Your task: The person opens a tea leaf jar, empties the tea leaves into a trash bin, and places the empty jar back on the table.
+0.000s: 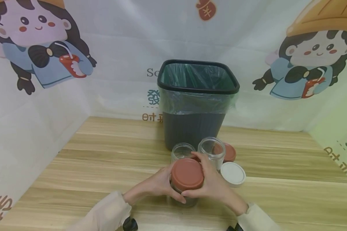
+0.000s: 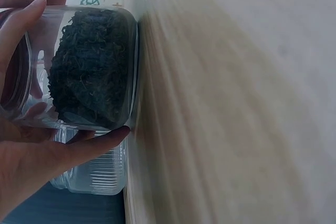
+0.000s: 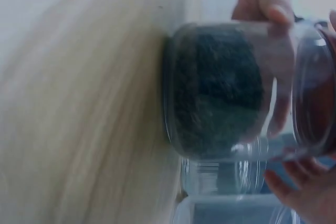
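Note:
A clear jar (image 2: pixel 94 69) with dark, shredded dried leaves in its lower part stands upright, its base right at the wooden tabletop (image 1: pixel 115 160). A reddish-brown lid (image 1: pixel 187 173) covers its mouth. My left hand (image 1: pixel 161 182) holds the jar from the left, thumb in front and fingers round the side. From the right, my right hand (image 1: pixel 213 184) grips around the lid and upper jar, its thumb at the lid's front edge. Close behind are a smaller glass jar (image 1: pixel 182 148) and a wider glass jar (image 1: pixel 217 155), both lidless.
A dark bin (image 1: pixel 191 128) with a green plastic liner stands behind the jars, near the back cloth. To the right lie a white lid (image 1: pixel 233 173) and another reddish-brown lid (image 1: pixel 230 152). Printed cloth walls (image 1: pixel 118 64) enclose the table at the back and sides.

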Action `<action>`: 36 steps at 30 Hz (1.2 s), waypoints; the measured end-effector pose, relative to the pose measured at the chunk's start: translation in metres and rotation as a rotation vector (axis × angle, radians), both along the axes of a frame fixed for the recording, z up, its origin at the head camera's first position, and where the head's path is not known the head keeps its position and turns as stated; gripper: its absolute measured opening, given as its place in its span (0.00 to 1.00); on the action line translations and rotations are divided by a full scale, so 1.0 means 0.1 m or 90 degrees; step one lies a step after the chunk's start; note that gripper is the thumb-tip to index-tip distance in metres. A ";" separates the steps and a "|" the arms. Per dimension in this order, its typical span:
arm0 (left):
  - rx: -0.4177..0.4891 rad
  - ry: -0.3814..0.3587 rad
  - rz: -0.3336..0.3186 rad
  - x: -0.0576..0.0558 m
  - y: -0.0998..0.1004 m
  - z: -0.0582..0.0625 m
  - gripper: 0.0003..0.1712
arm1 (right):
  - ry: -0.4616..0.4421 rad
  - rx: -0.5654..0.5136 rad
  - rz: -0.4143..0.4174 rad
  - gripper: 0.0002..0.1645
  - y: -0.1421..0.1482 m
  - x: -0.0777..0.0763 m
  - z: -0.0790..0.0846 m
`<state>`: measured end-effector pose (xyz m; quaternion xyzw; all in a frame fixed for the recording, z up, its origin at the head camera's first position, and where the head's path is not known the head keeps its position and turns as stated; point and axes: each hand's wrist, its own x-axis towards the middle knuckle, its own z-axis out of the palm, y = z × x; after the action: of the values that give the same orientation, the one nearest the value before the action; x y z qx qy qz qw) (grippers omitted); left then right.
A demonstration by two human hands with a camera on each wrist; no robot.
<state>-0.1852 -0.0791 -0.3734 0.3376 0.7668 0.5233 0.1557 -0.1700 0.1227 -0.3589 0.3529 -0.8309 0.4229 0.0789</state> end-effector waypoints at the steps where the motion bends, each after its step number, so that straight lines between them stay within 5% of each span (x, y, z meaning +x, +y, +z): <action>1: 0.000 0.000 0.003 0.00 0.00 0.00 0.56 | 0.023 0.000 -0.018 0.59 -0.02 0.01 -0.01; 5: 0.001 -0.003 0.007 0.01 0.00 0.01 0.55 | 0.081 0.000 -0.059 0.57 -0.07 0.03 -0.04; 11: -0.002 0.005 0.006 0.01 0.00 0.01 0.55 | 0.106 -0.002 -0.048 0.51 -0.08 0.01 -0.04; 29: -0.013 0.005 0.007 0.01 0.00 0.01 0.56 | -0.013 0.048 0.056 0.49 0.04 -0.06 0.06; 36: -0.004 0.006 0.003 0.00 0.00 0.00 0.57 | -0.017 0.081 0.103 0.50 0.09 -0.09 0.10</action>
<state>-0.1848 -0.0791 -0.3730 0.3379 0.7702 0.5193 0.1518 -0.1793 0.1316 -0.3490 0.4171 -0.8259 0.3793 0.0108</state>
